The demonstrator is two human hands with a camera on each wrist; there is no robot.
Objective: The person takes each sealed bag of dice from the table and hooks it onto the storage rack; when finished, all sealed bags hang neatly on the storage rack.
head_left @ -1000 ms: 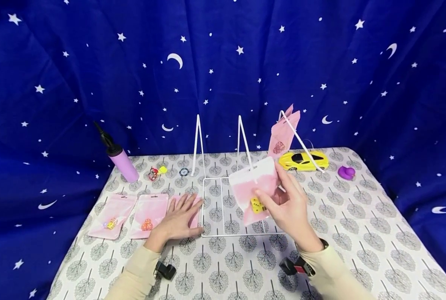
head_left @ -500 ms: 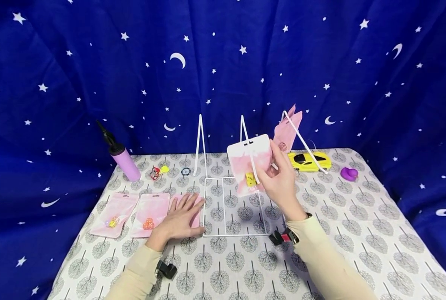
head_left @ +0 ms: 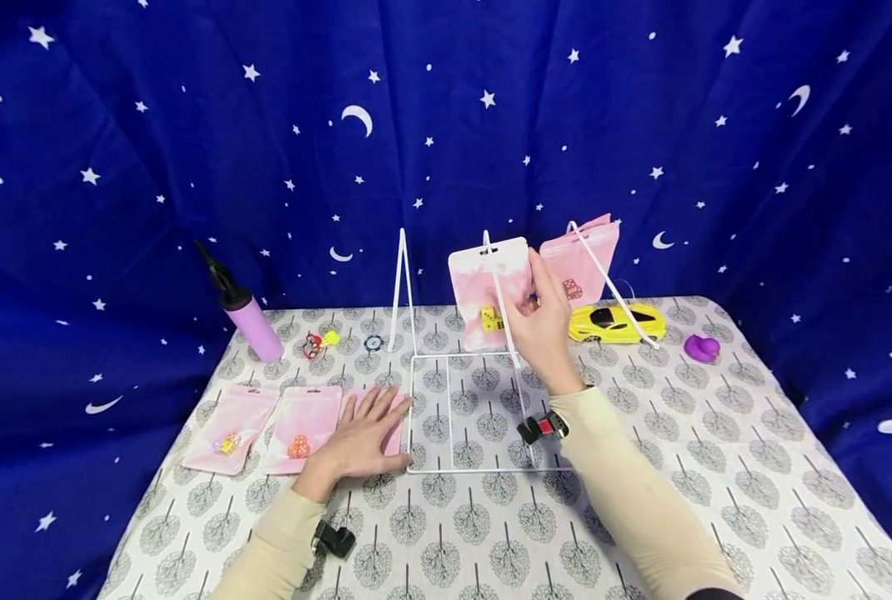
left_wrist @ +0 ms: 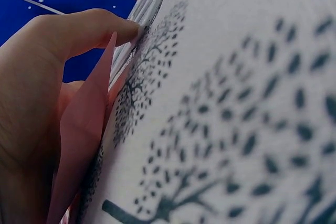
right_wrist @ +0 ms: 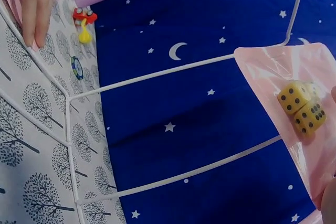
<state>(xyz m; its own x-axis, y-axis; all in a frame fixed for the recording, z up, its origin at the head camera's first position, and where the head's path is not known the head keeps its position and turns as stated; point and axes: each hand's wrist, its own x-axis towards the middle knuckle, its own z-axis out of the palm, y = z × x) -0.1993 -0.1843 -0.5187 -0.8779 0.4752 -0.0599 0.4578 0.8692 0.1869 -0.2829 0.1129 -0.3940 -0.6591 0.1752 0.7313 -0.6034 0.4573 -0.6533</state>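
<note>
My right hand pinches the right edge of a pink zip bag that has yellow dice inside. The bag is raised at the middle hook of a white wire rack. Its hang slot lies near the hook's top bend, and the hook's front rod passes in front of the bag. Fingers spread, my left hand rests on a pink bag on the table, hiding most of it. The left wrist view shows that bag's edge standing up beside the thumb.
Pink bags with red dice hang on the right hook. Left of my left hand lie a bag with orange dice and a bag with mixed pieces. Behind stand a purple pump, small toys, a yellow car and a purple duck.
My right hand has risen and moved slightly left and away, carrying the bag up the middle hook to its top. The hanging bags on the right have swung rightward. My left hand stays put.
</note>
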